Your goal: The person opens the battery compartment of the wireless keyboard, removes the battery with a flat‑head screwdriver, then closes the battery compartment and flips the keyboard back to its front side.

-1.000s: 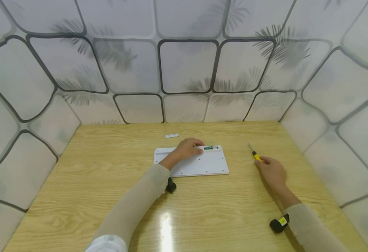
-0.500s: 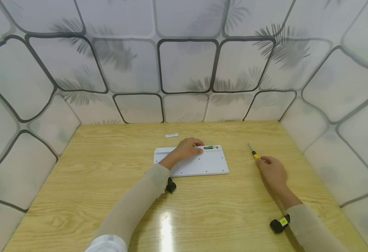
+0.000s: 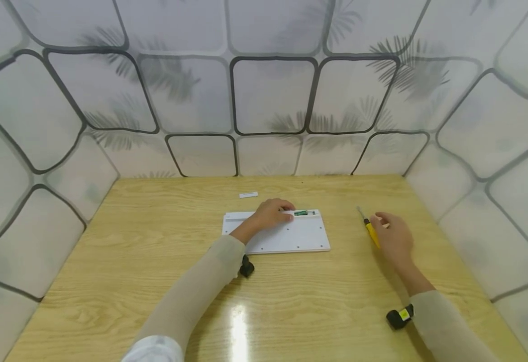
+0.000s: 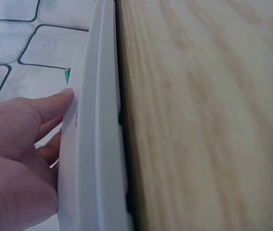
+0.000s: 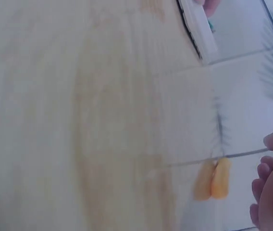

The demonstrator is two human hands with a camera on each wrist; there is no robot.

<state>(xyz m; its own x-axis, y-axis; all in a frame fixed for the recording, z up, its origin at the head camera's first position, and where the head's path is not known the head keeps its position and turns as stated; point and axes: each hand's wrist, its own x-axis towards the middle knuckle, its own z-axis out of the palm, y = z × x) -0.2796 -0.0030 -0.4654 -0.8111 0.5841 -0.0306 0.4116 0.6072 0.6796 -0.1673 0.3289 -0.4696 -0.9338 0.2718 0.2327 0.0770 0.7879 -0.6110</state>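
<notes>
A white keyboard lies face down on the table, its screw-dotted underside up. My left hand grips its raised far edge, the thumb on the near side in the left wrist view and the fingers partly hidden behind. Beside that hand, a green battery sits in the uncovered battery slot. A screwdriver with a yellow and black handle lies on the table to the right. Just right of its handle is my right hand, fingers loosely bent; the right wrist view shows a gap between them and the yellow handle.
Behind the keyboard lies a small white battery cover. The wooden table meets patterned walls at the back and on both sides. Each wrist wears a small black camera.
My right hand has let go of the screwdriver and shifted slightly off it, baring more of the yellow handle. The left hand and keyboard stay put; the head view has moved a little.
</notes>
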